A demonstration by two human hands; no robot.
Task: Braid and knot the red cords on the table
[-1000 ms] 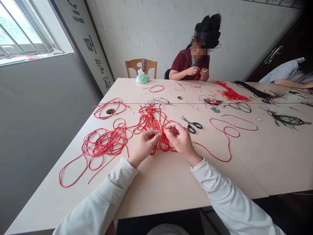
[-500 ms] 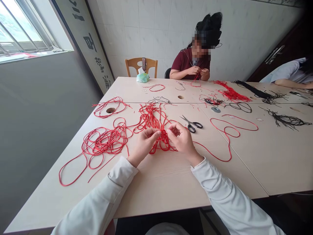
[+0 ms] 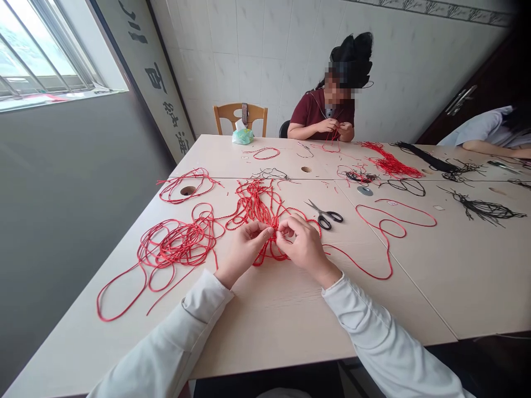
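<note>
Over a bundle of twisted red cords [image 3: 256, 202] on the table, my two hands meet with their fingertips close together. My left hand [image 3: 249, 243] is closed in a pinch, thumb against forefinger, on a red cord. My right hand [image 3: 302, 240] also pinches red cord, its thumb and forefinger beside the left thumb. The exact strand between the fingers is small and partly hidden by them. Loops of the bundle spread out below and behind both hands. Black-handled scissors [image 3: 326, 214] lie half open just beyond my right hand.
A loose coil of red cord [image 3: 178, 243] lies to the left, another red coil [image 3: 188, 185] behind it. One red cord [image 3: 388, 249] curves across the right. Black cords [image 3: 489, 207] lie farther right. Across the table [image 3: 265, 326], a person [image 3: 321, 116] handles red cord; another person leans in at far right.
My right hand has moved left and slightly down, so its fingertips now come up to the left thumb. The left hand stays pinched. The whole view has tilted slightly upward.
</note>
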